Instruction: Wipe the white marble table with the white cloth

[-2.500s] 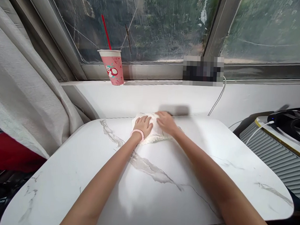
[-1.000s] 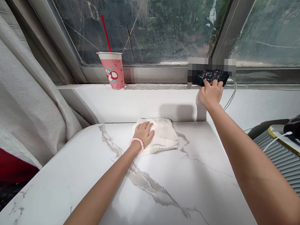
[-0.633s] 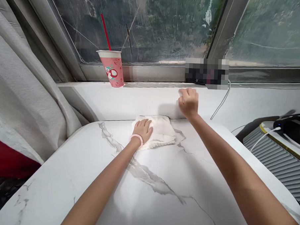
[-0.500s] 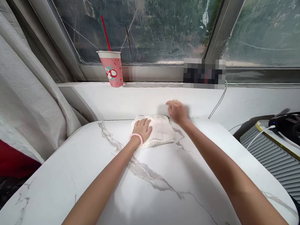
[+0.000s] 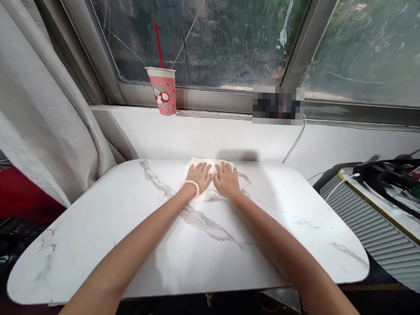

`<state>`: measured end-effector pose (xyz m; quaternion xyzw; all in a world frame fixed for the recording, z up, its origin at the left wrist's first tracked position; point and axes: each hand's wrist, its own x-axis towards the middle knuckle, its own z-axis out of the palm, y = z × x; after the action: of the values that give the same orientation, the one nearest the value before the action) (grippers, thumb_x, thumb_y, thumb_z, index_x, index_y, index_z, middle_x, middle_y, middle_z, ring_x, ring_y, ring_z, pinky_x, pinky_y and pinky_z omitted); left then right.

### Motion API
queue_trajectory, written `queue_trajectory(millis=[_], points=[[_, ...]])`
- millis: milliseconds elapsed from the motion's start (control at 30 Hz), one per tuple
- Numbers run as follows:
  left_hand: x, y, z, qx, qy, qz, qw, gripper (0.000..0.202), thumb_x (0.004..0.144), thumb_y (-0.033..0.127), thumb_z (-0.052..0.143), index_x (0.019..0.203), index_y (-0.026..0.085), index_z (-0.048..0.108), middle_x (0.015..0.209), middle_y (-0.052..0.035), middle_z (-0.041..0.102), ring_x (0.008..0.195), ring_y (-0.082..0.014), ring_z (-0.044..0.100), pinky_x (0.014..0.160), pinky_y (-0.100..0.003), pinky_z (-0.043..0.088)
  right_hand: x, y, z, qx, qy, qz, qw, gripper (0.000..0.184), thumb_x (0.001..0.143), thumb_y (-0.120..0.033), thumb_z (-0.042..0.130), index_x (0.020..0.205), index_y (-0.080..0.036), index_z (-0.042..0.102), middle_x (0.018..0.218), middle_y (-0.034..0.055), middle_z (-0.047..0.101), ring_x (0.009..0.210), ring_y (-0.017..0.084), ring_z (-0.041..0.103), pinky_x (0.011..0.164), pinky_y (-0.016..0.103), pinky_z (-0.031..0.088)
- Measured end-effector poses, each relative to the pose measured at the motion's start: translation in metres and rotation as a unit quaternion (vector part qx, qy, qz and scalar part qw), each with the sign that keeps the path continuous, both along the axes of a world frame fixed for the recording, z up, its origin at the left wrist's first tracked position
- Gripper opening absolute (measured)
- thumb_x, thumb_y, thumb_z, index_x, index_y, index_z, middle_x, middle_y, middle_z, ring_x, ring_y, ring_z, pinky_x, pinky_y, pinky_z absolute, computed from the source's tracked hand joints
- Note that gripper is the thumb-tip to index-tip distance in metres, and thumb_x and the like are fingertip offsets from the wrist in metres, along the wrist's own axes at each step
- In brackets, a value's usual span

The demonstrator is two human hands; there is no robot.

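A folded white cloth (image 5: pixel 209 165) lies at the far edge of the white marble-patterned table (image 5: pixel 192 249). My left hand (image 5: pixel 199 175), with a pink coil band on its wrist, rests flat on the cloth's left half, fingers stretched out. My right hand (image 5: pixel 225 179) lies flat on the right half, right beside the left hand, fingers spread. Most of the cloth is hidden under both palms.
A pink paper cup with a red straw (image 5: pixel 163 95) stands on the window sill (image 5: pixel 212 115). A dark blurred object (image 5: pixel 277 104) lies on the sill, with a white cable (image 5: pixel 294 141) hanging down. A grey curtain (image 5: pixel 41 103) hangs left. Devices (image 5: pixel 386 172) sit right.
My right hand left the dark object on the sill, came down and settled flat on the cloth beside my left hand. The left hand stayed on the cloth.
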<state>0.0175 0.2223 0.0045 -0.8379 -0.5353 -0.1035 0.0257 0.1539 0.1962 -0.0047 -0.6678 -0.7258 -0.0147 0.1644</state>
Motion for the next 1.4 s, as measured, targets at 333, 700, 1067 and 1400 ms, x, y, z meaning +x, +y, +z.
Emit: queue_trajectory(millis=[333, 700, 1067, 1400], points=[[-0.023, -0.166, -0.019, 0.052, 0.021, -0.002, 0.998, 0.054, 0.098, 0.032, 0.028, 0.144, 0.009, 0.045, 0.15, -0.0162, 0.044, 0.141, -0.0305, 0.037, 0.117, -0.054, 0.024, -0.007, -0.157, -0.007, 0.024, -0.028, 0.101, 0.994, 0.053, 0.098, -0.031, 0.033, 0.147, -0.013, 0.041, 0.154, 0.0175, 0.036, 0.144, 0.035, 0.028, 0.116, 0.056, 0.022], [0.018, -0.189, -0.009, -0.038, 0.02, -0.051, 0.998, 0.06, 0.096, 0.036, 0.032, 0.15, 0.011, 0.034, 0.158, -0.0181, 0.027, 0.147, -0.0402, 0.017, 0.114, -0.068, 0.014, 0.025, -0.166, 0.008, 0.005, 0.028, 0.101, 0.994, 0.025, 0.087, -0.017, 0.036, 0.105, -0.014, 0.054, 0.116, 0.0147, 0.058, 0.131, 0.03, 0.042, 0.118, 0.051, 0.024], [0.068, -0.057, -0.002, -0.061, -0.038, -0.008, 0.997, 0.057, 0.096, 0.034, 0.029, 0.148, 0.014, 0.038, 0.157, -0.0132, 0.032, 0.146, -0.0329, 0.023, 0.118, -0.061, 0.011, 0.065, -0.025, 0.0, 0.062, 0.074, 0.048, 0.994, 0.026, 0.081, -0.017, 0.038, 0.101, -0.021, 0.054, 0.107, 0.0106, 0.063, 0.103, 0.027, 0.054, 0.106, 0.042, 0.034], [0.071, 0.021, -0.004, -0.03, -0.068, 0.038, 0.997, 0.052, 0.096, 0.034, 0.028, 0.143, 0.017, 0.044, 0.152, -0.0113, 0.041, 0.143, -0.0288, 0.03, 0.118, -0.056, 0.013, 0.064, 0.061, 0.0, 0.046, 0.079, 0.055, 0.994, 0.029, 0.083, -0.016, 0.04, 0.106, -0.018, 0.057, 0.109, 0.0097, 0.064, 0.106, 0.025, 0.054, 0.1, 0.037, 0.037]])
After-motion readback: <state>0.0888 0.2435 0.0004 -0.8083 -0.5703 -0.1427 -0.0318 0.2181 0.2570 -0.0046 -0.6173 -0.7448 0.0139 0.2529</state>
